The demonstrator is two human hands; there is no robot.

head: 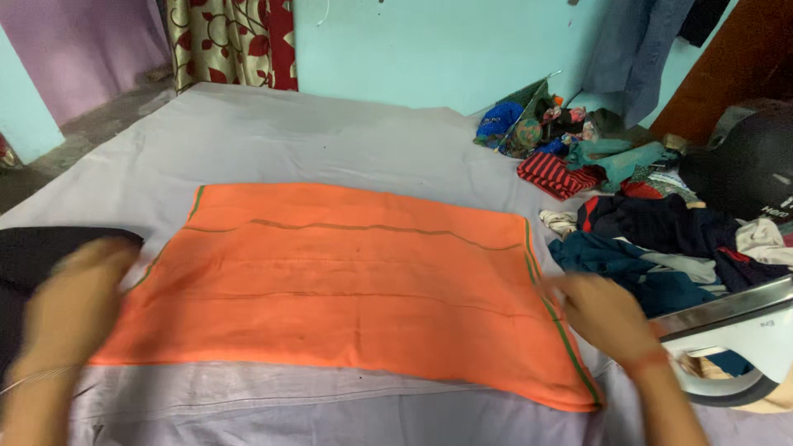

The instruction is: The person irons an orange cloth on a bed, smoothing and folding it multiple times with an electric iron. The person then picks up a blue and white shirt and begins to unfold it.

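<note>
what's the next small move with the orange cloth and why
Probably fold it in half: the orange cloth lies spread flat on the grey sheet, with the left hand at its left edge and the right hand at its right edge, both empty. The iron sits idle on the right.
</note>
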